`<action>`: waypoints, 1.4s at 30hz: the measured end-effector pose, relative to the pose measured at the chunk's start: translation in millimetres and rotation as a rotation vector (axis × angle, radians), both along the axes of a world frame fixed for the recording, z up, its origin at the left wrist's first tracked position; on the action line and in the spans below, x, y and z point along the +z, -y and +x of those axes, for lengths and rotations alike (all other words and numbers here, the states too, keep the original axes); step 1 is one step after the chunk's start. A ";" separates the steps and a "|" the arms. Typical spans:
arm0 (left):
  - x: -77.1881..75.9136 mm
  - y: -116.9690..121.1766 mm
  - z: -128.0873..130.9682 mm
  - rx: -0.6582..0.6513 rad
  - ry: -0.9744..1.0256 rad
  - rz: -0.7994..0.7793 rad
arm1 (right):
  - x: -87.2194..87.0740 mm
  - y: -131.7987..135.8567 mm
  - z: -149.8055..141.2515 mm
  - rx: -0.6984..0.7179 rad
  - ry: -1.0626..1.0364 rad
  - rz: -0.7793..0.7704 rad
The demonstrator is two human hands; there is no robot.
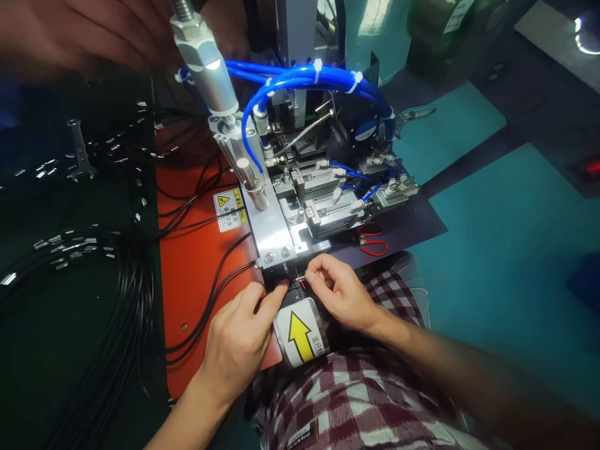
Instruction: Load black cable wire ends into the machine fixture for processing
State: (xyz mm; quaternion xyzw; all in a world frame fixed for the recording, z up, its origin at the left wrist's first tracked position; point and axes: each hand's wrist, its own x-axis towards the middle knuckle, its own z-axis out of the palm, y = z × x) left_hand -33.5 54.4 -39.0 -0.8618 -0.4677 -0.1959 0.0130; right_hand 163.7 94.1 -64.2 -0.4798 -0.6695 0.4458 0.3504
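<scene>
Lower centre: your right hand (pixel 344 292) pinches thin coloured wires (pixel 300 279), wrist bent; your left hand (pixel 244 325), palm down, pinches black cable (pixel 284 284).

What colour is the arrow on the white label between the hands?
Yellow with black edging, in the head view.

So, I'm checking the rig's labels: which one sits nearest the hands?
The yellow-arrow label, between the left hand and right hand; the warning-triangle label is farther up, on the red plate.
</scene>
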 end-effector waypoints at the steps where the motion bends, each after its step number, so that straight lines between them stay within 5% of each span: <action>1: 0.0 0.1 0.0 -0.001 0.000 0.002 | 0.2 -0.3 -0.1 0.000 0.006 0.026; 4: -0.2 0.2 -0.2 -0.004 -0.001 0.004 | 0.6 -0.3 -1.6 -0.018 0.001 0.009; 11: 0.0 0.0 0.2 -0.001 -0.024 0.021 | 7.1 -0.5 -7.0 -0.064 -0.252 -0.487; 19: 2.4 -2.3 1.8 -0.010 -0.073 0.061 | 12.1 -8.5 -5.1 -0.047 -0.253 -0.646; 32: 2.7 -1.8 2.1 -0.008 -0.056 0.060 | 10.2 0.8 -5.3 -0.092 0.030 -0.080; 42: 2.3 -0.2 0.3 -0.006 -0.056 0.056 | 9.4 0.5 -4.5 -0.069 0.101 -0.057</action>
